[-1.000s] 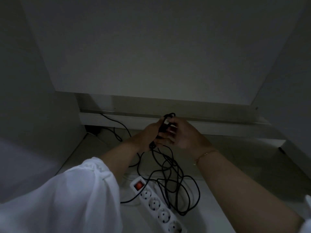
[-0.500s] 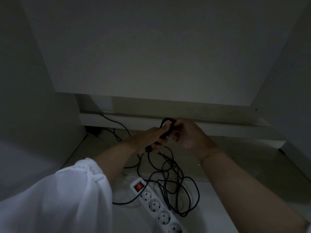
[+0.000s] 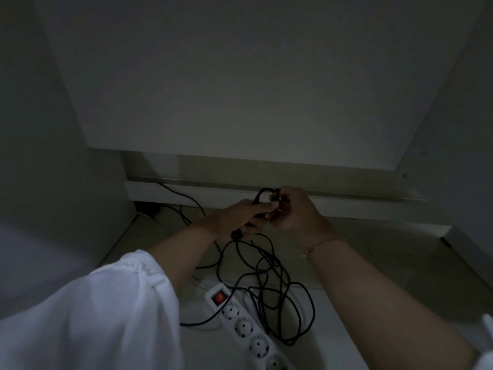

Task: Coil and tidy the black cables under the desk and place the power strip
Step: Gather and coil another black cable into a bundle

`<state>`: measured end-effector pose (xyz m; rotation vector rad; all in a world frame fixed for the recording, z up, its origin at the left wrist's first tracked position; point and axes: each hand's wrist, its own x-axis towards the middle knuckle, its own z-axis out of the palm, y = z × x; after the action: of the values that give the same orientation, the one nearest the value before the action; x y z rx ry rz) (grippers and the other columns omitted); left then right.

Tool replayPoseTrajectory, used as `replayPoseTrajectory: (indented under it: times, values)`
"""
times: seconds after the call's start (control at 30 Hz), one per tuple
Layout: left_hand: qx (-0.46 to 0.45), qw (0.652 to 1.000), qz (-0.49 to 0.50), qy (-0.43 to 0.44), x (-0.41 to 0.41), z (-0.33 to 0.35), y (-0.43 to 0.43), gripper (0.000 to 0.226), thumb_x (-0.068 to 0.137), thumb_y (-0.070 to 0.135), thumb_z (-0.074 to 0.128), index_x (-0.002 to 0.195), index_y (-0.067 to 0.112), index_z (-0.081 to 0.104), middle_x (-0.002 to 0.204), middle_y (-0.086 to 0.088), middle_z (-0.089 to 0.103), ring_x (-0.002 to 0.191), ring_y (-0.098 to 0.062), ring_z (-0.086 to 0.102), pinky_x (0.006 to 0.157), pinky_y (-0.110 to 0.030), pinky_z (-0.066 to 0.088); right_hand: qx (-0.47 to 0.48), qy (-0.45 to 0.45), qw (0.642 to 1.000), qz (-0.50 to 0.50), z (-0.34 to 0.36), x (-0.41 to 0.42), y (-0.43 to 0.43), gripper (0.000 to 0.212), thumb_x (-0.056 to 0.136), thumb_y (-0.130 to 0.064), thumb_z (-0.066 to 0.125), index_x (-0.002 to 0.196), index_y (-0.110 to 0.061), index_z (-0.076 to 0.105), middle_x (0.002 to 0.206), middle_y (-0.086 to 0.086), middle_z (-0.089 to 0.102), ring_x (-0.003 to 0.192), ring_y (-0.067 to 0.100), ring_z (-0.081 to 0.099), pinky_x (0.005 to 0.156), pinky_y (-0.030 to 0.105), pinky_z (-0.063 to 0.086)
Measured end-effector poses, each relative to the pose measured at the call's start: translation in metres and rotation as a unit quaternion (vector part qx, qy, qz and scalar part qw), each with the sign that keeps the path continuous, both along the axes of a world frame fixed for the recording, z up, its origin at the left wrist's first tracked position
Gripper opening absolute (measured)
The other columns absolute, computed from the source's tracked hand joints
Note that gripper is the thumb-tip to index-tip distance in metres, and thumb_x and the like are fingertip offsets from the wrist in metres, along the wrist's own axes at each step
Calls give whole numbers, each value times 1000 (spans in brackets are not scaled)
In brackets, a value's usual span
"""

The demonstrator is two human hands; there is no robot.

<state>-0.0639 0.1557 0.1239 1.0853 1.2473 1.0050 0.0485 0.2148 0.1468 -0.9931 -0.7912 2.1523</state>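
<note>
Under the dim desk, my left hand (image 3: 240, 217) grips a folded bunch of black cable (image 3: 269, 279), a short loop of it sticking up above my fingers. My right hand (image 3: 296, 209) pinches that loop from the right, fingers closed on it. Below the hands the cable hangs in loose tangled loops down to the floor. A white power strip (image 3: 245, 327) with a red switch and several round sockets lies on the floor under those loops, running toward the lower right.
Another thin black cable (image 3: 178, 194) runs from the back rail down to the dark left corner. A white rail (image 3: 346, 209) crosses the back wall. White side panels close in left and right. A pale board covers the floor.
Both hands have lifted slightly and shifted toward the back rail, still on the cable bunch. The loop above my left hand is now held by my right fingers.
</note>
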Motion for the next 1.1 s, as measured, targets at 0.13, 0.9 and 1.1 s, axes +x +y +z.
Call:
replayPoseTrajectory:
  times: [0.13,0.9,1.1]
  values:
    - [37,994,98,-36,-4,2,5,40,95,33,49,61,15,40,43,7,30,35,-8,25,39,-18,21,100,-60,990,82,-3,1,-5,18,89,-23,53,75,-13,57,75,6,58,65,15,54,59,22,41]
    - [29,983,181,3,-46,-13,-6,39,98,32,45,64,15,35,38,10,29,29,-6,23,35,-12,21,444,-358,733,371,9,18,1,8,84,-16,65,79,-11,64,61,-1,48,58,10,41,56,18,34]
    - [20,988,151,35,-31,-14,2,38,99,34,40,66,15,37,39,9,35,36,-8,36,41,-18,32,497,-350,738,293,-3,6,-3,9,81,-17,71,84,-9,68,59,-7,51,52,-4,46,44,2,33]
